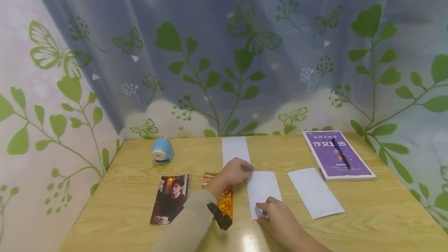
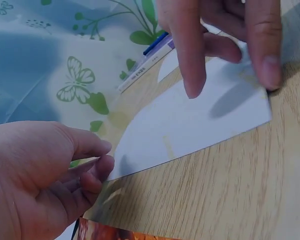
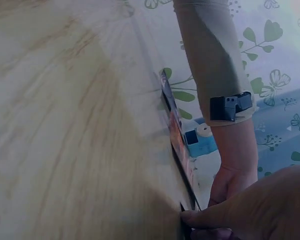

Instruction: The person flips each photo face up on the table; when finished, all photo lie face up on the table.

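Observation:
A blank white card (image 1: 263, 190) lies on the wooden table (image 1: 367, 213) in front of me. My left hand (image 1: 249, 169) pinches its far left corner between thumb and fingers; in the left wrist view the left hand (image 2: 102, 161) lifts that end of the card (image 2: 190, 127) slightly. My right hand (image 1: 262, 209) rests its fingertips on the near left corner. From the left wrist, the right hand (image 2: 230, 75) has one fingertip on the card's corner and the index finger hovering above it. The right wrist view shows the right hand (image 3: 190, 220) at the card's edge.
Two more white cards lie nearby, one (image 1: 235, 149) farther back and one (image 1: 315, 193) to the right. A portrait photo (image 1: 170, 198) and an orange photo (image 1: 224, 202) lie at left. A blue sharpener (image 1: 162, 150) and a purple book (image 1: 336, 154) with a pen (image 1: 341, 153) sit near the curtain.

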